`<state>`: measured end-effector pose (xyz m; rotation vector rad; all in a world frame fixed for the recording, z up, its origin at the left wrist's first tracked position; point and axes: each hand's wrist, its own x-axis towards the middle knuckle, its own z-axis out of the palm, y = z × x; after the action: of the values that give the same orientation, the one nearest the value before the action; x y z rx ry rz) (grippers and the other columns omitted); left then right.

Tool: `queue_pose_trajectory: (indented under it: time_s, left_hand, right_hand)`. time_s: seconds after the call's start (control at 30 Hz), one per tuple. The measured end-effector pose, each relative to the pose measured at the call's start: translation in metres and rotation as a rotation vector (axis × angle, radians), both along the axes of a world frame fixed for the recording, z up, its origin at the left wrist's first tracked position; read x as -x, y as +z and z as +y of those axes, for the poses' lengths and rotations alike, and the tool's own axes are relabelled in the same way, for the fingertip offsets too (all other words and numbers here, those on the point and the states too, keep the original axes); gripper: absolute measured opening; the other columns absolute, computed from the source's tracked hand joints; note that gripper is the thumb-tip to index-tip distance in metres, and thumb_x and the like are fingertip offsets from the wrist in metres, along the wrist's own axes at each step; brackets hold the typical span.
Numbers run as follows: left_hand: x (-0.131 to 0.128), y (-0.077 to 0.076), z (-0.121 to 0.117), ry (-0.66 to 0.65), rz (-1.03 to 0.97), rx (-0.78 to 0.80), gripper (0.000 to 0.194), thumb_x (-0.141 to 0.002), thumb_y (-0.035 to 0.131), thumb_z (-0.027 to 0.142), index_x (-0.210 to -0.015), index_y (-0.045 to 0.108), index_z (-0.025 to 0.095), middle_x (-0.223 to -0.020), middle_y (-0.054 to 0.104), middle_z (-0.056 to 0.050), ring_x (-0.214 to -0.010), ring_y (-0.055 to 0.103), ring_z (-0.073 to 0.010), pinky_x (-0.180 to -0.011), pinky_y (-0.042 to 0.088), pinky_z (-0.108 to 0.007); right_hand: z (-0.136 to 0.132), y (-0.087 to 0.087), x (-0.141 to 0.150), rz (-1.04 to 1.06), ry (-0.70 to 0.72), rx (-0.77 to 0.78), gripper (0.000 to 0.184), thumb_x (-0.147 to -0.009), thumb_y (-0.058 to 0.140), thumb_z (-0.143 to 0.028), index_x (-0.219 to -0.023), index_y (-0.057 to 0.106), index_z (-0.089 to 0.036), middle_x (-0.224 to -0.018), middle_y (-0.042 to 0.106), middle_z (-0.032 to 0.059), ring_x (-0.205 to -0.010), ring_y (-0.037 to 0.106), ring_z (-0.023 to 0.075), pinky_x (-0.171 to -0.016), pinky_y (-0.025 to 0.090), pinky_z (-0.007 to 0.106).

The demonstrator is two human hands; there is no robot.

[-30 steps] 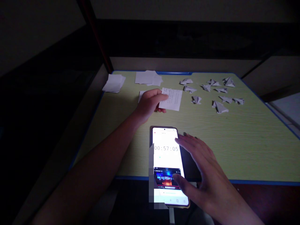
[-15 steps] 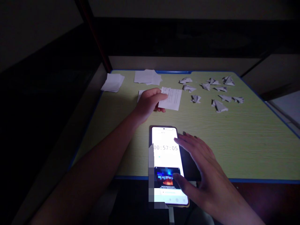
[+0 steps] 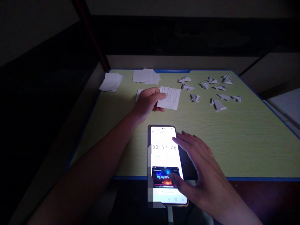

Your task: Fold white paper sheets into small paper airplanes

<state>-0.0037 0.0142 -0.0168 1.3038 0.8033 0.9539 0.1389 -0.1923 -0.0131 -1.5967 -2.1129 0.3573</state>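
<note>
Head view: a lit phone (image 3: 165, 162) stands at the near edge of the table (image 3: 246, 147), the right hand (image 3: 201, 175) spread against its right side, thumb on the screen. Farther back, the left hand (image 3: 147, 103) pinches a paper sheet (image 3: 172, 98). Folded paper shapes (image 3: 217, 104) lie to the right, paper stacks (image 3: 144, 76) behind.

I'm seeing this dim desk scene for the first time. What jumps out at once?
The lit phone at the near table edge, showing a timer, with the right hand on its right side, thumb on the screen. Beyond it the left hand pinches a printed paper slip. Small folded paper shapes lie scattered far right; flat paper stacks far left.
</note>
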Motion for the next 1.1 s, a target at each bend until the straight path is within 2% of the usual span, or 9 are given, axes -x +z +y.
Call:
queue_pose_trajectory:
  time_s: [0.7,1.1]
  left_hand:
    - [0.0003,0.0,0.0003,-0.003,0.005,-0.002,0.017,-0.071,0.061,0.03,-0.066,0.052,0.016,-0.056,0.059,0.0,-0.046,0.056,-0.0084,-0.042,0.036,-0.02]
    - [0.0011,-0.0031,0.0031,-0.026,0.021,0.01,0.019,-0.072,0.062,0.032,-0.067,0.053,0.016,-0.055,0.06,0.0,-0.045,0.057,-0.0082,-0.043,0.037,-0.02]
  right_hand:
    - [0.0012,-0.0001,-0.0034,0.012,0.028,-0.019,0.062,-0.089,0.058,-0.037,-0.146,0.035,-0.026,-0.146,0.051,0.0104,-0.14,0.041,0.0311,-0.112,0.036,0.063]
    - [0.0002,-0.003,-0.0061,-0.002,0.034,-0.039,0.063,-0.089,0.057,-0.038,-0.147,0.034,-0.026,-0.148,0.05,0.0105,-0.14,0.042,0.0327,-0.11,0.039,0.064]
